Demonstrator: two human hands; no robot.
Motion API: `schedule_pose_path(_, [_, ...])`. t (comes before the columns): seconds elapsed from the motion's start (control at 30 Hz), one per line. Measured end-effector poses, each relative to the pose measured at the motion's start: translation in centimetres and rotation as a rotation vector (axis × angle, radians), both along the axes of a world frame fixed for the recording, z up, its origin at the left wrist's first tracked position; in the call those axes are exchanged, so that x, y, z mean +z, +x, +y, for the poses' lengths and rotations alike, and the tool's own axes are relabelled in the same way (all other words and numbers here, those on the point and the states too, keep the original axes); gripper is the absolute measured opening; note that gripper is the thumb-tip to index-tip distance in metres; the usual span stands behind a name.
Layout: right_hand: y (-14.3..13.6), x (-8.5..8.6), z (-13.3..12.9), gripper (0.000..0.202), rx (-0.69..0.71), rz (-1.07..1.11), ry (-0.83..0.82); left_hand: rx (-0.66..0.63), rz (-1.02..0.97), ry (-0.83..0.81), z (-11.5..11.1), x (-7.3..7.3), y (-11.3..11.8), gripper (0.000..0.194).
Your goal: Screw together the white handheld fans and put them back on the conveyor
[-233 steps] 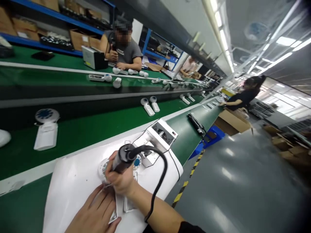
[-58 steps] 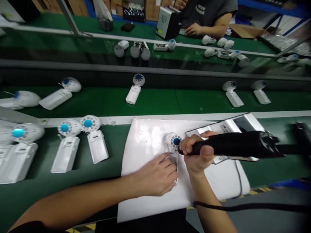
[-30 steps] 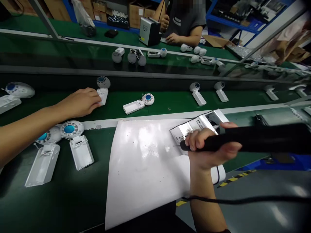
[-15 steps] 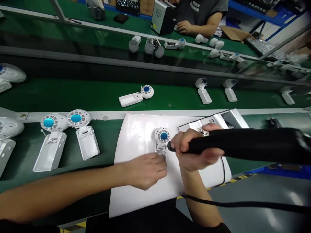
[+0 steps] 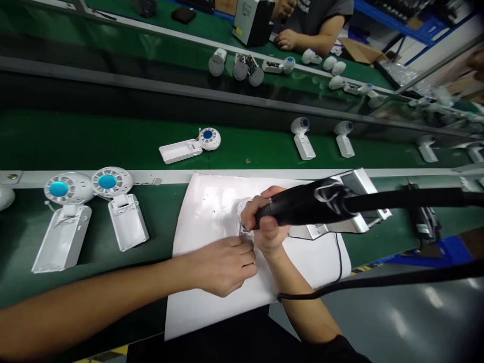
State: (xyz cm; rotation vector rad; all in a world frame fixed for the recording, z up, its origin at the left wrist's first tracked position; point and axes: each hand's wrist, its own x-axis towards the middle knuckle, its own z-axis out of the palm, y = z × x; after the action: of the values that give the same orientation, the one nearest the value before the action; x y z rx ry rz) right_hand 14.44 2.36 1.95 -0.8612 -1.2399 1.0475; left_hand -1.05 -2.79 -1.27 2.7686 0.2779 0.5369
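Observation:
On a white sheet lies a small white handheld fan, mostly covered by my hands. My left hand is closed over the fan's handle end, fingers curled round it. A black corded electric screwdriver is gripped in my right hand, its front end directed at the fan's neck. The tip is hidden behind my fingers, so contact cannot be seen. Left of the sheet lie two more fans, one white fan with a blue centre and another white fan, their handles open.
Across the green conveyor belt lies another fan, with several more to the right. A white box-like item and a black tool are at the right. A co-worker's hand rests beyond the glass.
My right hand has moved left and tilted the screwdriver, now covering the fan's head. My left hand stays on the fan. The whole view has shifted slightly.

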Motion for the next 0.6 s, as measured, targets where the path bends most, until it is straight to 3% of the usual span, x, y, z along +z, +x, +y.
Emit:
schedule_pose_path(0.13, [-0.3, -1.6, -0.5, 0.065, -0.051, -0.011, 0.038, 0.011, -0.019, -0.019, -0.2, -0.4, -0.1, 0.013])
schedule_pose_path(0.23, [-0.7, -1.3, -0.8, 0.061, -0.025, -0.031, 0.090, 0.013, -0.044, -0.018, -0.2, -0.4, -0.1, 0.013])
schedule_pose_path(0.37, [1.7, 1.9, -1.2, 0.053, -0.074, -0.009, 0.358, 0.008, -0.037, -0.074, -0.2, 0.1, -0.2, 0.011])
schedule_pose_path(0.43, [4.5, 4.2, -0.9, 0.049, -0.217, -0.014, 0.515, 0.004, -0.032, -0.103, -0.1, 0.3, -0.3, 0.011])
schedule_pose_path(0.47, [6.0, 5.2, -0.5, 0.043, -0.368, -0.077, 0.585, 0.003, -0.030, -0.112, -0.1, 0.4, -0.3, 0.011])
schedule_pose_path(0.53, [8.4, 6.7, 0.2, 0.037, -0.551, -0.117, 0.589, 0.002, -0.018, -0.122, -0.1, 0.6, -0.3, 0.013])
schedule_pose_path(0.6, [9.5, 7.4, 0.8, 0.037, -0.638, -0.107, 0.526, 0.008, -0.005, -0.129, -0.1, 0.7, -0.3, 0.014])
